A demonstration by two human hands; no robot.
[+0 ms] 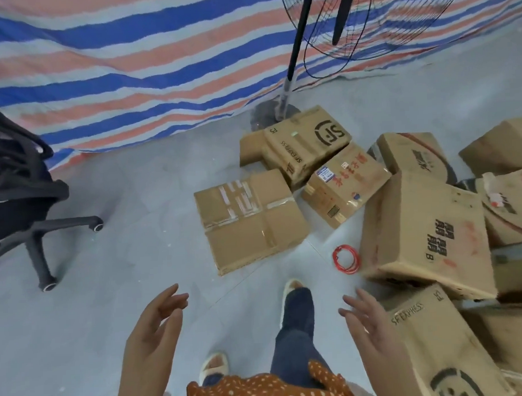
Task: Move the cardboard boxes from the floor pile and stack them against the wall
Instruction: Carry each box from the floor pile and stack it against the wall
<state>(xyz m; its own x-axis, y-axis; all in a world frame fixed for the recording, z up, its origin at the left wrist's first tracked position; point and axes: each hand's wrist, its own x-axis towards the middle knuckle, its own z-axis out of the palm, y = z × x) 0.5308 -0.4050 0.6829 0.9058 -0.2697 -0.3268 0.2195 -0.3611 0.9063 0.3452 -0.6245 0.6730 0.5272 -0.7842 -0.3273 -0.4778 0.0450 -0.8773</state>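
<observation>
Left hand (153,328): held out over the floor (108,294), fingers spread and relaxed, nothing gripped. Right hand (368,322): likewise held out empty with fingers spread, close beside the SF Express box (445,348) at lower right; contact cannot be told. The two hands are held well apart.

Cardboard boxes, floor pile: a flat taped box (248,219) is laid nearest the middle of the floor. Behind it an SF-logo box (305,145) is tipped on its side, with a labelled box (346,185) bearing red writing just beside it. A large box with black characters (425,229) is tilted at right, more boxes crowded behind and below it.

Other items: a red cord coil (346,260) is laid on the floor between the flat taped box and the large box. A fan stand (290,73) is placed before a striped tarp (128,69). An office chair (23,190) is seen at left.
</observation>
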